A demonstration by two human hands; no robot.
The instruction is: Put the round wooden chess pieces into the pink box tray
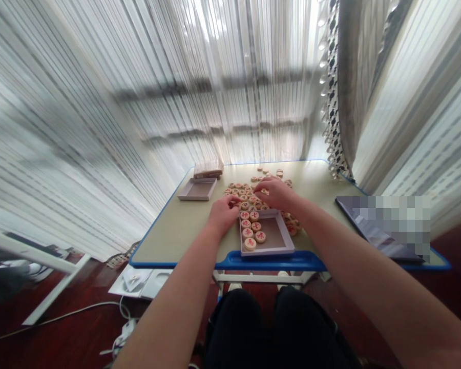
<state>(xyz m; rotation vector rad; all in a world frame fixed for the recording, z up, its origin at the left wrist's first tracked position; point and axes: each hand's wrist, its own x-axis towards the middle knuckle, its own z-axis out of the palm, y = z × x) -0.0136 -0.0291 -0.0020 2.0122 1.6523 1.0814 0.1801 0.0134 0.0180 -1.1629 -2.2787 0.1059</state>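
Observation:
Many round wooden xiangqi pieces (pixel 252 200) with red and dark characters lie spread on the table behind a shallow open box (pixel 273 233). Inside it, several red-marked pieces (pixel 247 233) stand in two columns along the left side. My left hand (pixel 223 215) rests by the box's far left corner, its fingers reaching to the edge of the loose pieces. Over the middle of the pile is my right hand (pixel 275 192), fingers apart and fingertips down among the pieces. No piece shows clearly gripped in either hand.
A matching shallow tray (pixel 197 189) sits at the table's far left, with a stack of flat boxes (pixel 208 169) behind it. A dark flat object (pixel 376 236), partly blurred out, lies at the right. The table (pixel 165 230) has a blue rim; sheer curtains (pixel 230 102) hang behind.

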